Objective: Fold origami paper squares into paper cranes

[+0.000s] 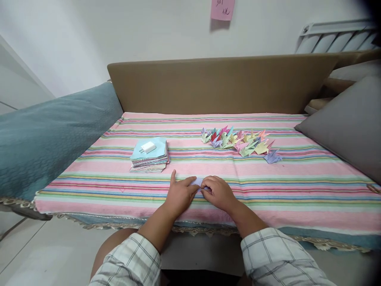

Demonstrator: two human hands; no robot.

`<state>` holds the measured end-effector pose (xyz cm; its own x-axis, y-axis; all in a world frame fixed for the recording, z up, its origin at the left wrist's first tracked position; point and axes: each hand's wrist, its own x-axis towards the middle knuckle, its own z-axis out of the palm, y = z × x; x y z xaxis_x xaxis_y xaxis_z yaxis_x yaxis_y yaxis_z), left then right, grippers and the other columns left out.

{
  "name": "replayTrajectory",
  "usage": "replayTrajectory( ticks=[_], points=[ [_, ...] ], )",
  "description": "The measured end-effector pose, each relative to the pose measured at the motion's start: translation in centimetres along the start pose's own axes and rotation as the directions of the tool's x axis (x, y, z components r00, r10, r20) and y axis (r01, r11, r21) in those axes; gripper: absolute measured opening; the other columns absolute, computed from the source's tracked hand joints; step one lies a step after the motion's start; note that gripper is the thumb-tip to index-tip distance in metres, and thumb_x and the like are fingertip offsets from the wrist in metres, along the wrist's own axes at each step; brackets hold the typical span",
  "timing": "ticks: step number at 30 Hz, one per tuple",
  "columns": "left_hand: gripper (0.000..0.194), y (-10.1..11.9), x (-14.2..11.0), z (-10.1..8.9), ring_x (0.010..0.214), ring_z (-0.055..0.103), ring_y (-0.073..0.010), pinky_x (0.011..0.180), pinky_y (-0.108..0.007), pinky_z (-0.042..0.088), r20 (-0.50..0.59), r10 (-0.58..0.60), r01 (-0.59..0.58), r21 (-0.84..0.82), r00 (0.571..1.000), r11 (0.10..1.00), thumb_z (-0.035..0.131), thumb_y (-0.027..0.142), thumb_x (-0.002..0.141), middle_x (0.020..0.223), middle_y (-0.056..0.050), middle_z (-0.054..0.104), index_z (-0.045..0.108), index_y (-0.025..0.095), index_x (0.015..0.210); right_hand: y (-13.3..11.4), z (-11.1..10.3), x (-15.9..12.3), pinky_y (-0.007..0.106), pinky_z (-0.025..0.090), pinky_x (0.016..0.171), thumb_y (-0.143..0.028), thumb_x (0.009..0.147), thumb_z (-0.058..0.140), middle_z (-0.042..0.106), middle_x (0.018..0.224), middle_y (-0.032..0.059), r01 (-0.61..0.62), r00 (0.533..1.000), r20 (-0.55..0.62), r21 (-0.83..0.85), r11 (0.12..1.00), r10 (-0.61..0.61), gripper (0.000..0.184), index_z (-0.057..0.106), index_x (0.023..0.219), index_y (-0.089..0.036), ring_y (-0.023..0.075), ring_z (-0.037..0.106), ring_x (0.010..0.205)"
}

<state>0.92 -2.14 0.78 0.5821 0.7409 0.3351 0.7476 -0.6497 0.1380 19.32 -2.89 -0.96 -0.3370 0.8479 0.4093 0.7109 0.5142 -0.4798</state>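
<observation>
A small folded piece of pale lavender paper [196,181] lies low on the striped cloth, between my two hands. My left hand [180,194] grips its left side with thumb and fingers, the index finger sticking up and away. From the right, my right hand [218,191] pinches the near edge of the same paper with thumb and bent fingers. Much of the paper is hidden under the fingertips, so its exact fold cannot be made out. Beyond the right hand stand several folded paper cranes [238,141] in many colours, with a blue-violet crane [272,157] at their right end.
A stack of square paper [150,161] with a white charger plug [148,147] on top sits left of the hands. The striped cloth [98,174] covers the sofa seat. Around it are a brown backrest [220,87], a blue-covered armrest [59,127] and a grey cushion [351,123].
</observation>
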Motion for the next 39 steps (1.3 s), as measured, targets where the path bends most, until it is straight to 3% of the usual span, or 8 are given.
replayTrajectory(
  ticks=[5, 8, 11, 23, 34, 39],
  points=[
    [0.016, 0.02, 0.11, 0.02, 0.083, 0.067, -0.0205, 0.107, -0.063, 0.007, 0.012, 0.017, -0.017, 0.033, 1.000, 0.999, 0.050, 0.025, 0.088, 0.122, -0.003, 0.061, 0.065, 0.028, 0.093, -0.04, -0.09, 0.00, 0.029, 0.039, 0.072, -0.017, 0.076, 0.059, 0.063, 0.084, 0.0014, -0.007, 1.000, 0.011, 0.003, 1.000, 0.007, 0.005, 0.060, 0.079, -0.021, 0.0176, 0.055, 0.079],
    [0.013, -0.12, 0.18, -0.04, 0.093, 0.065, -0.0210, 0.110, -0.059, 0.005, 0.012, -0.049, 0.049, -0.045, 0.999, 0.998, 0.054, 0.024, 0.086, 0.117, -0.003, 0.065, 0.063, 0.025, 0.094, -0.05, -0.15, 0.00, 0.029, 0.038, 0.071, -0.020, 0.077, 0.061, 0.063, 0.083, 0.0011, -0.011, 1.000, 0.022, 0.001, 1.000, 0.011, 0.003, 0.061, 0.079, -0.021, 0.0173, 0.054, 0.079],
    [0.007, -0.35, 0.29, -0.20, 0.104, 0.061, -0.0206, 0.110, -0.058, 0.002, 0.042, -0.105, 0.109, -0.128, 0.994, 0.986, 0.058, 0.025, 0.083, 0.112, -0.002, 0.067, 0.064, 0.024, 0.082, 0.05, -0.14, 0.03, 0.028, 0.037, 0.070, -0.019, 0.078, 0.059, 0.063, 0.083, 0.0012, -0.009, 1.000, 0.029, 0.012, 1.000, 0.009, 0.003, 0.061, 0.078, -0.021, 0.0167, 0.054, 0.078],
    [0.012, -0.62, 0.70, -0.11, 0.107, 0.058, -0.0227, 0.106, -0.058, 0.017, 0.129, -0.169, 0.192, -0.200, 0.977, 0.961, 0.055, 0.026, 0.083, 0.118, -0.002, 0.064, 0.067, 0.025, 0.081, -0.05, -0.03, 0.17, 0.029, 0.038, 0.073, -0.025, 0.078, 0.063, 0.063, 0.087, 0.0017, -0.063, 0.997, 0.052, 0.042, 0.997, 0.061, 0.005, 0.063, 0.082, -0.022, 0.0175, 0.054, 0.082],
    [0.016, -0.45, 0.82, 0.00, 0.111, 0.055, -0.0223, 0.107, -0.054, 0.018, 0.138, -0.223, 0.248, -0.211, 0.965, 0.945, 0.053, 0.028, 0.084, 0.120, -0.002, 0.063, 0.066, 0.024, 0.076, -0.25, 0.23, 0.50, 0.029, 0.036, 0.076, -0.028, 0.087, 0.053, 0.062, 0.087, 0.0021, -0.115, 0.988, 0.099, -0.006, 0.993, 0.115, 0.015, 0.063, 0.079, -0.021, 0.0166, 0.053, 0.084],
    [0.016, -0.50, 0.78, 0.09, 0.111, 0.055, -0.0224, 0.107, -0.053, 0.019, 0.132, -0.225, 0.249, -0.199, 0.965, 0.948, 0.052, 0.027, 0.084, 0.121, -0.002, 0.062, 0.066, 0.023, 0.077, -0.43, 0.10, 0.53, 0.028, 0.036, 0.076, -0.028, 0.083, 0.059, 0.062, 0.088, 0.0014, -0.129, 0.987, 0.095, -0.007, 0.992, 0.129, 0.008, 0.063, 0.079, -0.022, 0.0169, 0.052, 0.084]
  ],
)
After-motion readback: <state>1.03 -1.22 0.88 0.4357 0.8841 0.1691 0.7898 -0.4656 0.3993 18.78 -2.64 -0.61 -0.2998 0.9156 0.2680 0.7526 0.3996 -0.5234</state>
